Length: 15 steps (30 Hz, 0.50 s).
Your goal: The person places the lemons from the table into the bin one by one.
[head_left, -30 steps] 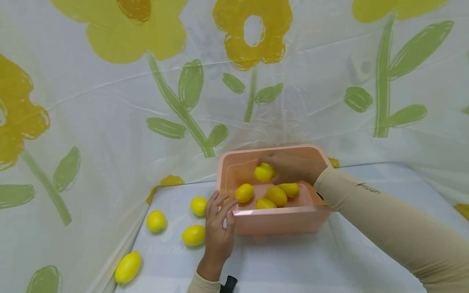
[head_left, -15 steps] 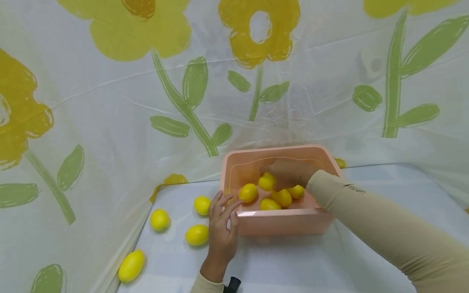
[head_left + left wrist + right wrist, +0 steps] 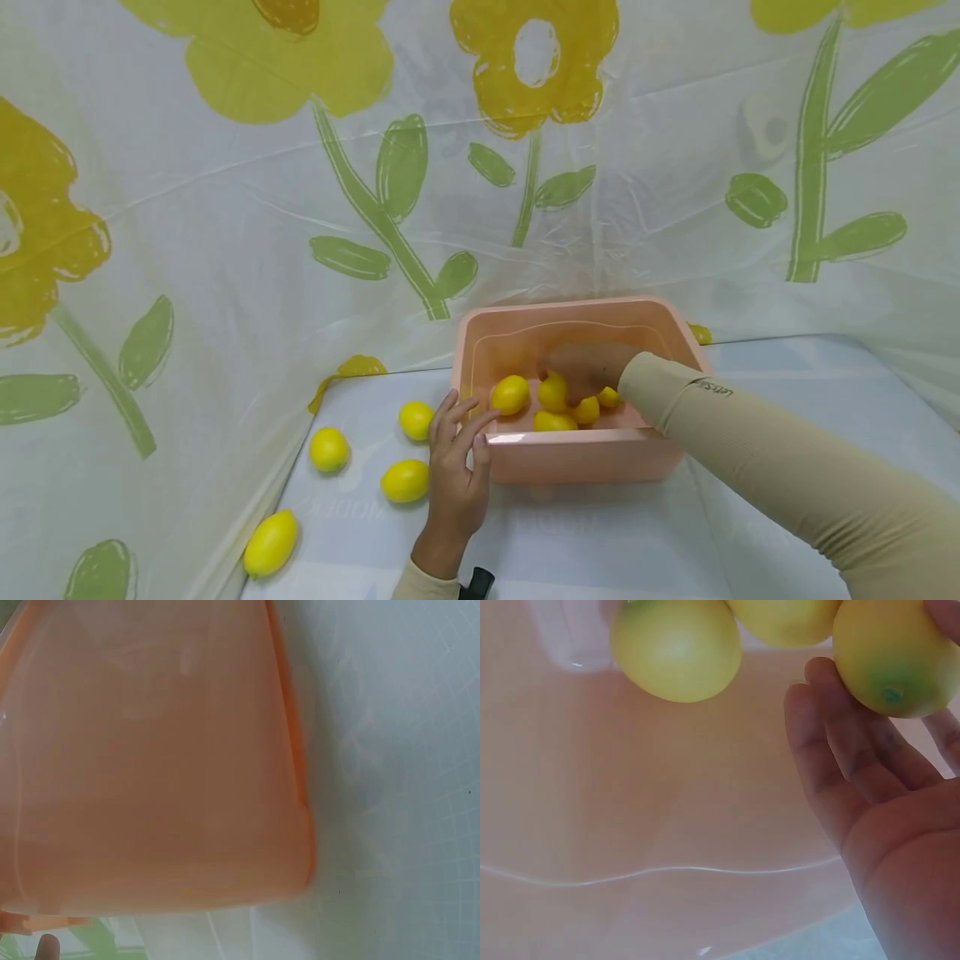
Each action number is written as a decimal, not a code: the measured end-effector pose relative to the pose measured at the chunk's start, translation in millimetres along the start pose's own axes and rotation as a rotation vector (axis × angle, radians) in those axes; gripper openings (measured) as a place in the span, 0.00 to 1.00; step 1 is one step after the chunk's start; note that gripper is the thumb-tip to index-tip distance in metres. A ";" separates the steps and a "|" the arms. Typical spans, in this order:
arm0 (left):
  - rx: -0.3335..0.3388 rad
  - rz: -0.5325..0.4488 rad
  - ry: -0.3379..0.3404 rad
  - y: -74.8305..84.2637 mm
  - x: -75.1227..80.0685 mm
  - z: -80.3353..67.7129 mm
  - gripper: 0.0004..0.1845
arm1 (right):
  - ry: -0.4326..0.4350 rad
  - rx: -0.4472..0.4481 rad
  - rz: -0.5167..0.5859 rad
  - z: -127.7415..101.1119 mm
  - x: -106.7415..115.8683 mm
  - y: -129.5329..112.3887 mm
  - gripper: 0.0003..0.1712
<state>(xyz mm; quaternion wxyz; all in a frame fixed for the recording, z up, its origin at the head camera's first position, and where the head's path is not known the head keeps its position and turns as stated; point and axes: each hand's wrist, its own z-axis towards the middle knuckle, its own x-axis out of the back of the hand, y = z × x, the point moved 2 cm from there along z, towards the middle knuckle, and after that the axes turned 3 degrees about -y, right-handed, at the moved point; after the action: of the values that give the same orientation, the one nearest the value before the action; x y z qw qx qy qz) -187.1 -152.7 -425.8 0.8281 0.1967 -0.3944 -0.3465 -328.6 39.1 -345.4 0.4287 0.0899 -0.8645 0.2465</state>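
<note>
A pink plastic bin (image 3: 577, 458) stands at the back of the table with several yellow lemons inside. My right hand (image 3: 587, 367) reaches down into it and holds a lemon (image 3: 552, 393) low among the others. In the right wrist view, fingers and thumb lie around that lemon (image 3: 900, 660), whose stem end is greenish. My left hand (image 3: 457, 483) rests at the bin's front left corner, its fingers spread and fairly straight. The left wrist view is mostly filled by the bin's wall (image 3: 150, 765), with one fingertip showing at the bottom left.
Several loose lemons lie on the white table (image 3: 570, 542) left of the bin, one lemon (image 3: 405, 481) close beside my left hand. Another lemon (image 3: 271, 543) sits near the table's left edge. A flower-printed sheet (image 3: 645, 242) hangs behind and to the left.
My right hand has lowered the lemon from near the bin's rim down among the others. The left hand stays at the corner. The whole head view has shifted slightly.
</note>
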 end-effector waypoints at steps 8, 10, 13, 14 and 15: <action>0.004 -0.001 -0.001 0.4 0.5 1.6 0.16 | 0.025 0.047 -0.137 2.2 -0.6 -3.2 0.19; 0.006 -0.002 -0.003 0.3 0.7 1.9 0.16 | 0.040 0.086 -0.196 1.7 -0.1 -4.8 0.18; 0.010 -0.006 -0.006 0.1 1.0 1.9 0.17 | 0.055 0.123 -0.262 0.4 -0.9 -6.0 0.17; 0.011 -0.007 -0.006 0.0 1.0 1.9 0.16 | 0.062 0.130 -0.282 0.1 -1.6 -6.5 0.17; 0.011 -0.008 -0.006 0.0 1.0 1.9 0.16 | 0.056 0.120 -0.294 -0.2 -2.6 -6.5 0.16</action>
<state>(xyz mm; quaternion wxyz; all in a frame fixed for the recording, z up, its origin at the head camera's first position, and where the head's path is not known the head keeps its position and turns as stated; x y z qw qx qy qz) -188.1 -153.5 -424.1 0.8244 0.2017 -0.3982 -0.3481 -324.5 33.5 -345.0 0.4779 0.2342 -0.8135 0.2344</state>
